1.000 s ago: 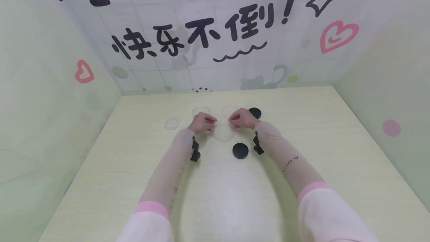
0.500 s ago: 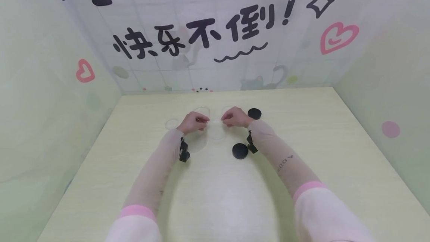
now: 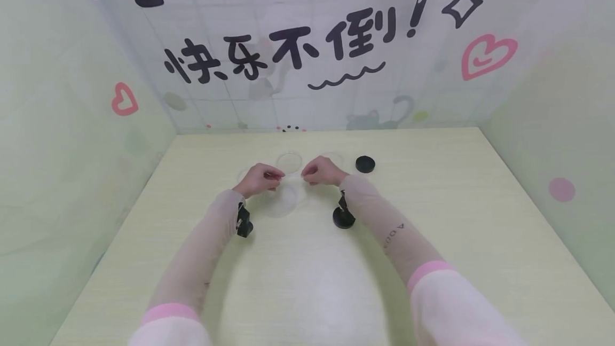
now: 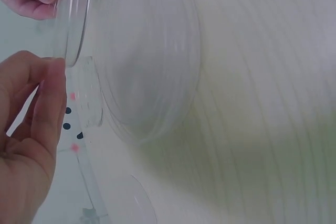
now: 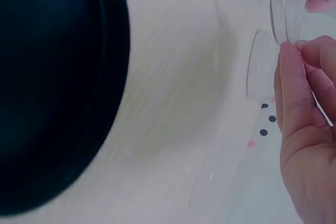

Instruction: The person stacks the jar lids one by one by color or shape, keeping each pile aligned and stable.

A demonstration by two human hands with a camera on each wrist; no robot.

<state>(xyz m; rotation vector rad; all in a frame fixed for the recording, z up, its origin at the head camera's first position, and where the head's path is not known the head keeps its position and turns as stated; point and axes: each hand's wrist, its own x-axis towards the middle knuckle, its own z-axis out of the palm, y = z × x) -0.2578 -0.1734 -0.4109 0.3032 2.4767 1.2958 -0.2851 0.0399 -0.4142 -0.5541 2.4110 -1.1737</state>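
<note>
Head view: A person's left hand (image 3: 261, 179) and right hand (image 3: 324, 171) pinch a clear dish (image 3: 293, 180) at opposite edges above the surface (image 3: 307, 282). From it, a far dish (image 3: 289, 162) sits at 12 o'clock, a far disc (image 3: 365, 164) at 3 and a near disc (image 3: 343, 220), partly hidden, at 4.

Left wrist view: Thumb and fingers clamp the clear dish's rim; a wide dish (image 4: 152, 61) shows at 4 o'clock from it, lower down. Equal, light pressure from both sides should hold the load level.

Right wrist view: This hand, too, grips the rim, the near disc looming at 9 o'clock. See-through edges look hard to judge, so slow movement seems wise, the right wrist lifted clear of that disc.
</note>
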